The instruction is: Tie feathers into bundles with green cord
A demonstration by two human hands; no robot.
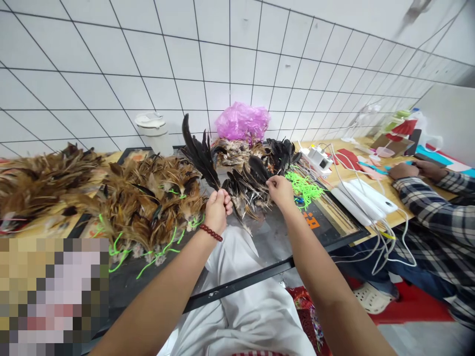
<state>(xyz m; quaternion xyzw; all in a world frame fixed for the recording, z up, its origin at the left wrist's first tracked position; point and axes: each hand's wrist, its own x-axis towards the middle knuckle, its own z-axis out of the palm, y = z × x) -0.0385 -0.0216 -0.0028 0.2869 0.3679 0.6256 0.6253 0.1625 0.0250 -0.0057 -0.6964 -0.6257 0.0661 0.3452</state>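
Observation:
My left hand (pixel 218 210), with a red bead bracelet at the wrist, is closed around the quills of a bunch of long black feathers (pixel 202 153) that fans upward. Over a pile of dark feathers (pixel 245 190), my right hand (pixel 280 190) pinches a black feather (pixel 259 169) between thumb and fingers. More black feathers (pixel 284 151) lie behind it. Left of my hands spreads a heap of brown feather bundles (pixel 148 198), several tied with green cord (pixel 166 247). A tangle of bright green cord (pixel 306 190) lies just right of my right hand.
A lidded white container (pixel 154 131) and a pink plastic bag (pixel 243 121) stand by the tiled wall. Brown feathers (pixel 44 178) cover the far left. White power strips (pixel 363 200) with loose cables lie at right, beside a co-worker's hands (pixel 404 170). The black board's edge (pixel 241 284) runs above my lap.

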